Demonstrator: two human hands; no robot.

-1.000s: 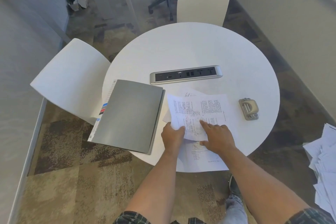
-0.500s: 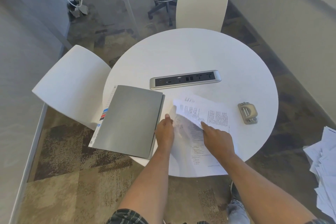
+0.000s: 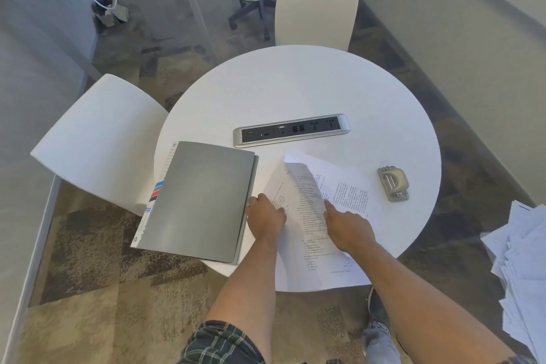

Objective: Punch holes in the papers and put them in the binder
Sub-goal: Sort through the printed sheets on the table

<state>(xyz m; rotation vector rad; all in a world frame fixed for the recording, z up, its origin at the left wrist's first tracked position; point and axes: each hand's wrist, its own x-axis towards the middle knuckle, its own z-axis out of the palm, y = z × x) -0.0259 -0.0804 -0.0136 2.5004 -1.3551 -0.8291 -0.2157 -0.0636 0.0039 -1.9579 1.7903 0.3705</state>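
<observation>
Fingertips (image 3: 279,210) hidden under papers (image 3: 313,216)

A closed grey plastic binder (image 3: 198,201) with coloured index tabs at its left edge lies flat on the left of the table, its near corner overhanging the rim. Just right of it, loose white printed paper sheets (image 3: 317,216) lie overlapping, the top sheet curled upward. A small grey metal hole punch (image 3: 393,184) sits farther right, apart from the papers.
</observation>
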